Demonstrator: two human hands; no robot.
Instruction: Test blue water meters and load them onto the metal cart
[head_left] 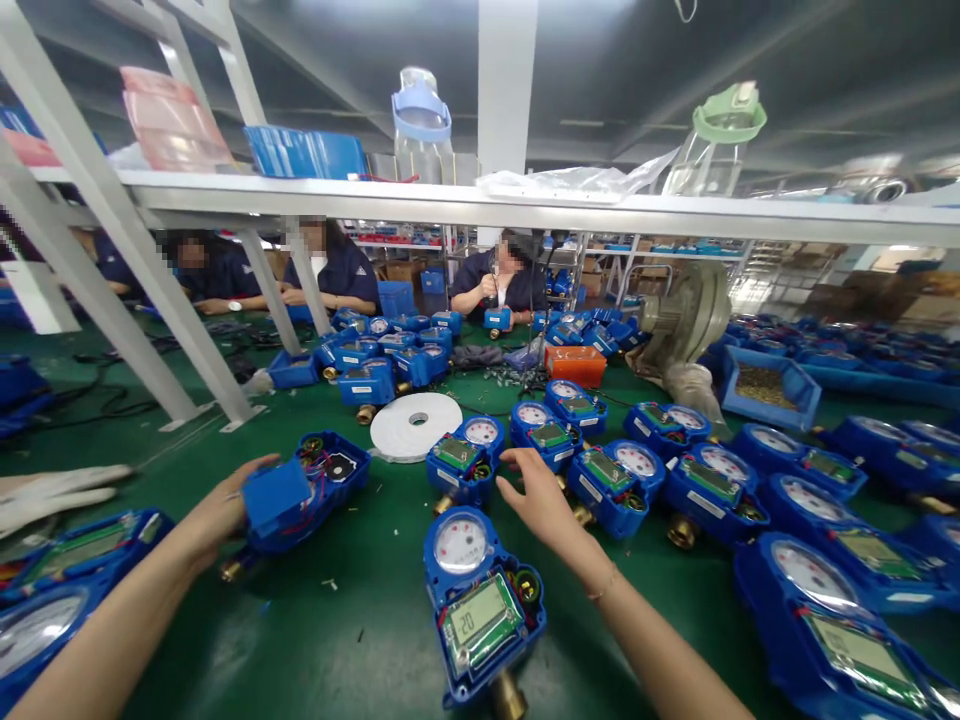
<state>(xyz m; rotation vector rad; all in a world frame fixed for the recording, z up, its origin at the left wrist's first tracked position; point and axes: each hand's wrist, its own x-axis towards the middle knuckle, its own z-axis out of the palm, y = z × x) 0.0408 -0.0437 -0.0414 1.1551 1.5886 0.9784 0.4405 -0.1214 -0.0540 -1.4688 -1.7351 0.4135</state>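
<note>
Left of the middle of the tabletop point(375, 590), on the side toward its near edge, which lies out of view, the left hand point(231, 500) is closed around the left end of an opened blue meter point(330, 502); its fingertips are mostly hidden, and whether the meter rests or is lifted I cannot tell. The right hand point(541, 495), nearer the tabletop's middle, has thumb and fingers parted just beside a second meter point(463, 458), contact unclear. A third meter point(484, 620) sits closer to the near edge, between the forearms. The held casing looks like stiff, smooth plastic, apt to slide a little under dry skin. It is probably fairly heavy, with much of the weight toward its brass fitting point(231, 570), so a hold around the outer walls near that end should stop it tipping. The flat blue cover point(277, 495) looks loosely seated and would make a poor handle; the round dark part point(340, 467) in the open cavity seems delicate and best left untouched.
</note>
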